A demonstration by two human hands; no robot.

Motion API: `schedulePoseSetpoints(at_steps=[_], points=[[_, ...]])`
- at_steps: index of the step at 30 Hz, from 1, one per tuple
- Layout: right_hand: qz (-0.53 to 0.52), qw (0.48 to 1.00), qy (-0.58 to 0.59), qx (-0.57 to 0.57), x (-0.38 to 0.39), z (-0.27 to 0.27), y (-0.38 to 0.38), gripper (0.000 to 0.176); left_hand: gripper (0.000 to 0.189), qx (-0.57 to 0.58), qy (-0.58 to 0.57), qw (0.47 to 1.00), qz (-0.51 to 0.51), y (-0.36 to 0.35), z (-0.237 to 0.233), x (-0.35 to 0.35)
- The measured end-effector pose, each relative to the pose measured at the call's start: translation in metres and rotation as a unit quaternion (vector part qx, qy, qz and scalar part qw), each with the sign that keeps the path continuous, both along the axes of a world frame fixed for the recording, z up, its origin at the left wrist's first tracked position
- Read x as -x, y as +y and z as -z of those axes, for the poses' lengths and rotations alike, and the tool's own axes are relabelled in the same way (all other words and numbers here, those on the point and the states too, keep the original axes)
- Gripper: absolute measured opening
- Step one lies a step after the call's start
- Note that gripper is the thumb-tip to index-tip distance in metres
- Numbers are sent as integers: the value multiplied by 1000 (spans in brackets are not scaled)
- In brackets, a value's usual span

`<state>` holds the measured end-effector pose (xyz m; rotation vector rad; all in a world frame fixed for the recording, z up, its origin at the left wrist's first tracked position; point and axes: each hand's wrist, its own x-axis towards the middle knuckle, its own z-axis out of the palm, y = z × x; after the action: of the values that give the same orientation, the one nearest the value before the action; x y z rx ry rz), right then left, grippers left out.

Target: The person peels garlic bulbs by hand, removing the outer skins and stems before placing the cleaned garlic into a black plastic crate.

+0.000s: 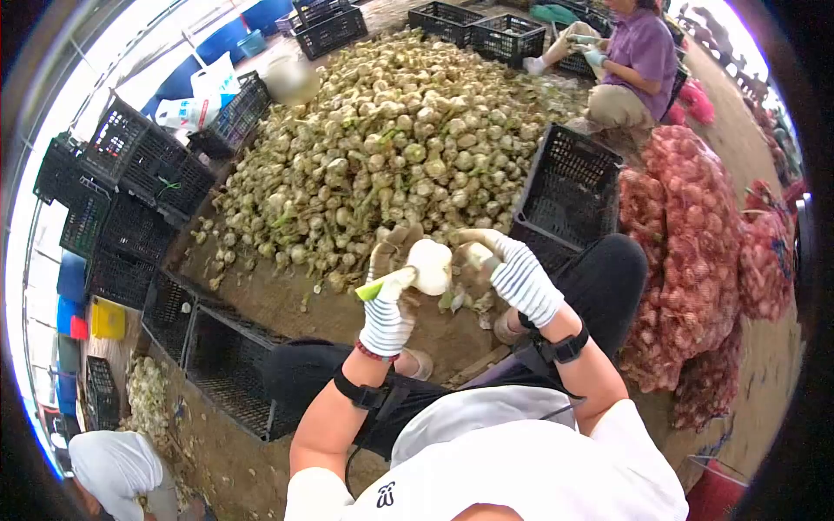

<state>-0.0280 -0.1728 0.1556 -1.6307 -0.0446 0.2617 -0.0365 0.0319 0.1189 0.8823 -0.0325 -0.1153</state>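
Note:
A peeled-looking white garlic bulb point(430, 267) with a cut green stem sits in my left hand point(387, 314), whose gloved fingers are wrapped round it. Just to the right, my right hand point(524, 280) is closed, thumb and fingers curled together. Something small and greyish shows at its fingertips, too blurred to name. Both hands wear striped white gloves with dirty fingers. Beyond them spreads a large heap of garlic bulbs point(382, 156) with dry skins and stems.
Beside my right knee stands a black crate point(569, 187); another black crate point(230, 360) is at my left. Red mesh sacks point(695, 260) of bulbs line the right. A person in purple point(638, 61) sits at the back right; another person point(117, 469) bends at lower left.

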Motion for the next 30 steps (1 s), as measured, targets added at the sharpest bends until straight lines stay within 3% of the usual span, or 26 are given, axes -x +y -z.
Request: schedulePoseSetpoints(at_steps=[3,5,6,7,8,9,11,13,15,18,25,27,30], points=[[-20,991,-94,94,-4,-10,29,30,53,-5,-36,999,-20,4,17,-6],[-41,995,67,60,-16,-15,38,27,48,-33,18,998,-53,28,36,-9],[-47,997,36,40,-18,-6,43,25,42,-444,-119,885,-66,60,86,-6],[-28,999,0,35,-18,5,43,23,38,-577,-367,708,-175,55,49,-3],[-46,965,-199,166,-17,5,43,23,31,-611,-297,724,-121,59,40,-1],[-25,974,-195,113,-13,12,49,24,24,-463,-148,873,-47,44,12,5],[14,982,-119,143,-13,14,58,23,37,-368,-132,915,-96,29,2,-1],[60,995,-59,59,-19,37,62,26,47,-347,-182,911,-127,22,12,-8],[58,992,84,-76,-23,59,57,26,54,-323,-130,930,-113,16,34,-9],[83,990,100,-59,-15,68,51,22,52,-325,-121,932,-106,5,42,-6],[120,991,-28,48,-2,76,51,22,49,-296,-132,935,-144,-14,53,-18],[125,988,-50,71,-3,72,46,20,48,-370,-173,902,-142,-17,49,-16],[96,991,-36,86,-2,67,35,19,50,-384,-193,894,-125,-17,49,-14]])
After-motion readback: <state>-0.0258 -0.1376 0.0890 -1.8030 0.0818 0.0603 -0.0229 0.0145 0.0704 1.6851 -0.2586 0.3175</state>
